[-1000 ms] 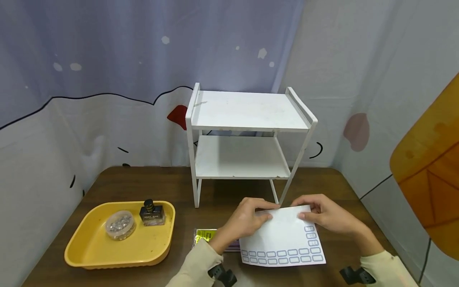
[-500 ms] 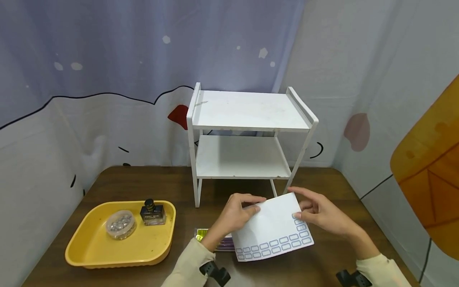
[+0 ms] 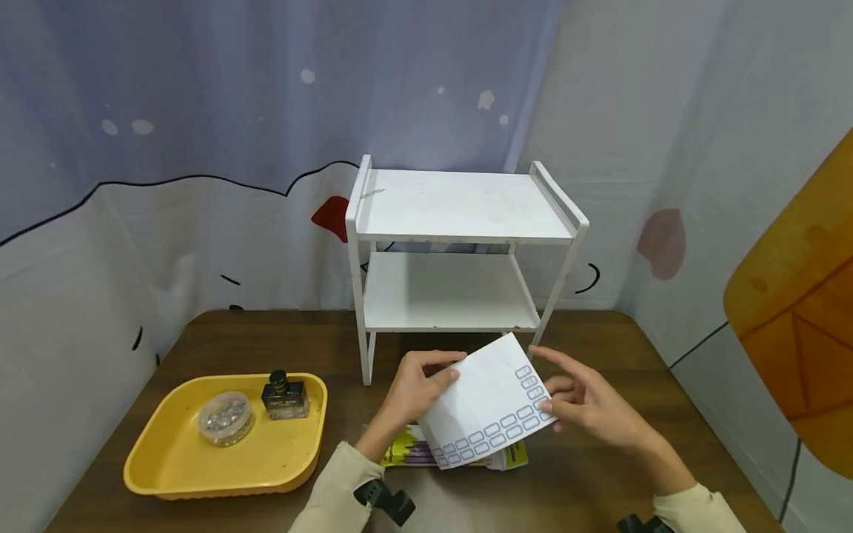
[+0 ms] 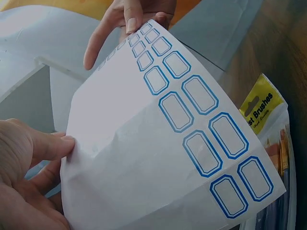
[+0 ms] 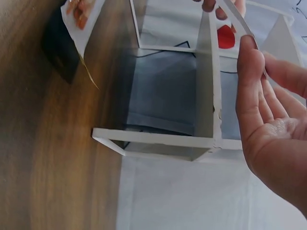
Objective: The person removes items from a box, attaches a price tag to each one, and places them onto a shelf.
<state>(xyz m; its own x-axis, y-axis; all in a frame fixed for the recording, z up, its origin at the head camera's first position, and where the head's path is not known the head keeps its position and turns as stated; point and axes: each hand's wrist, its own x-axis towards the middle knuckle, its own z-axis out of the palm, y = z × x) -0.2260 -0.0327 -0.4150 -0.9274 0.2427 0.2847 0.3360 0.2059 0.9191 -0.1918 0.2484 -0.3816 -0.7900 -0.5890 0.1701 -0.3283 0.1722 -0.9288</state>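
A white sheet of blue-outlined sticker labels (image 3: 476, 392) is held tilted above the table. My left hand (image 3: 413, 389) pinches its upper left edge between thumb and fingers. At the sheet's right corner, my right hand (image 3: 589, 407) pinches the edge, its index finger stretched out. The left wrist view shows two rows of labels along one side, with the right hand (image 4: 132, 17) at the far corner. Partly hidden beneath the sheet, a clear pack of brushes (image 3: 403, 450) lies on the table; its yellow header (image 4: 261, 105) reads "st Brushes".
A white two-tier shelf (image 3: 460, 207) stands behind the hands. To the left sits a yellow tray (image 3: 156, 437) with a round clear tub (image 3: 225, 420) of silvery bits and a dark-capped bottle (image 3: 285, 401). Curtains hang behind and beside the brown table (image 3: 573, 488).
Both hands have shifted left, and the sheet has moved left and up while turning counterclockwise. The right hand's grip has slid down toward the lower right corner. More of the brush pack shows.
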